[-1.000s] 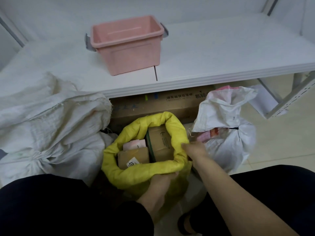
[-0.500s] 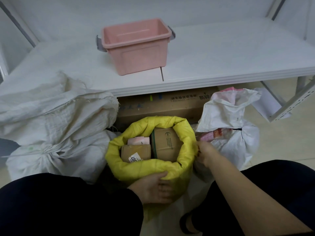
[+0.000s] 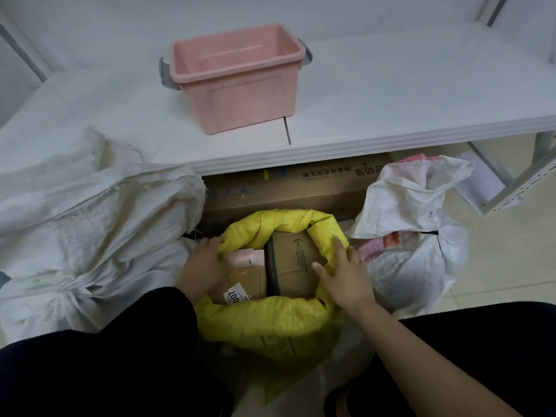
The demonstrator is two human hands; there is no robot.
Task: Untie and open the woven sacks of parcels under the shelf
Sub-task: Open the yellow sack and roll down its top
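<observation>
A yellow woven sack (image 3: 270,323) stands open on the floor in front of me, its rim rolled down. Inside it show brown cardboard parcels (image 3: 296,263) and a small pink one (image 3: 246,257). My left hand (image 3: 201,266) grips the sack's left rim, fingers curled over the edge. On the right rim lies my right hand (image 3: 343,275), its thumb inside the mouth against a carton and its fingers outside. A white sack (image 3: 412,236) stands to the right, its top loose and open. A large white sack (image 3: 84,236) lies at the left, bunched and tied low down.
A white shelf board (image 3: 391,94) runs across above the sacks, with a pink plastic bin (image 3: 237,82) on it. A long brown carton (image 3: 301,188) lies under the shelf behind the yellow sack. A metal shelf leg (image 3: 517,182) stands at right. My dark-clothed knees fill the bottom.
My left hand moved from the sack's near rim up to its left rim. My right hand shifted from the outer right side onto the right rim, thumb inside.
</observation>
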